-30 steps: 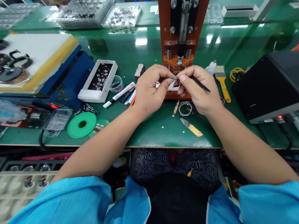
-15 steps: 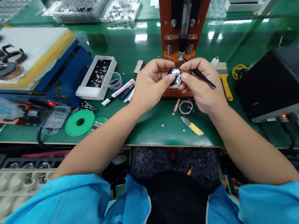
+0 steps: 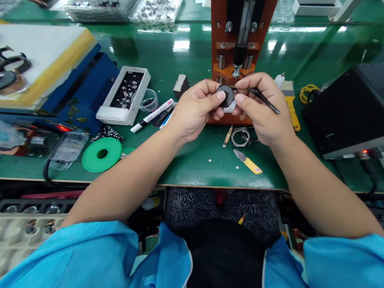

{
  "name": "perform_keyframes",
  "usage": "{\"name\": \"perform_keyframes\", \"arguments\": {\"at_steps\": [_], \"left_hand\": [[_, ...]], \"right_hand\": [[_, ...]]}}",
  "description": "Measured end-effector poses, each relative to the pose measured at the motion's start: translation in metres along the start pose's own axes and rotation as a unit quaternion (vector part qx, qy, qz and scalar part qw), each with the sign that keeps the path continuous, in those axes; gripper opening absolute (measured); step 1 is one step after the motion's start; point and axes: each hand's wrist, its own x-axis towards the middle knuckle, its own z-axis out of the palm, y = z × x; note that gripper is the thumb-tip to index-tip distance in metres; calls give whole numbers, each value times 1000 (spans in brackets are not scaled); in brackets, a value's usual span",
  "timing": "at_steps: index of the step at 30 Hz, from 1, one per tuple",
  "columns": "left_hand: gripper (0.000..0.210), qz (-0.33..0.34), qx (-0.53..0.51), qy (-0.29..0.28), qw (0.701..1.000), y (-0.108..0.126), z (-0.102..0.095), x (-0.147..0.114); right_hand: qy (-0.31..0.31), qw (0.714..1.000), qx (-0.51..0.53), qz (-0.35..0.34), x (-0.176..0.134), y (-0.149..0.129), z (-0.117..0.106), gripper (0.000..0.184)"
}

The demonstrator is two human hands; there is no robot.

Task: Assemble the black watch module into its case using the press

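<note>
On our green bench (image 3: 190, 164) we see an orange press (image 3: 227, 68); on its near side, our left grip (image 3: 195, 110) and right grip (image 3: 265, 118) both hold something: the right clasps black tweezers (image 3: 266, 101), the left pinches a dark disc (image 3: 229, 98) between them.

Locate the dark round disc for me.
In the head view, the dark round disc is above and slightly right of centre, held in the left hand beside the right hand, in front of the orange press.
</note>
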Motion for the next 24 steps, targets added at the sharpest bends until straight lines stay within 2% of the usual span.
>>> {"name": "perform_keyframes", "arguments": {"at_steps": [3,6,10,14,24], "left_hand": [[56,10,16,11,1000,1,1,-1],[53,0,9,-2,1000,4,3,-2],[50,3,4,1,1000,7,3,-2],[58,-13,-14,-6,1000,9,3,-3],[69,-8,-20,-9,1000,10,4,-1]], "right_hand": [[-6,1000,11,-3,1,1,-2,52],[-19,1000,20,-1,1,1,-4,54],[-39,999,26,25,1,0,-5,59],[-62,995,46,56,0,-2,-6,52],[-29,998,40,47,2,4,-4,38]]}}
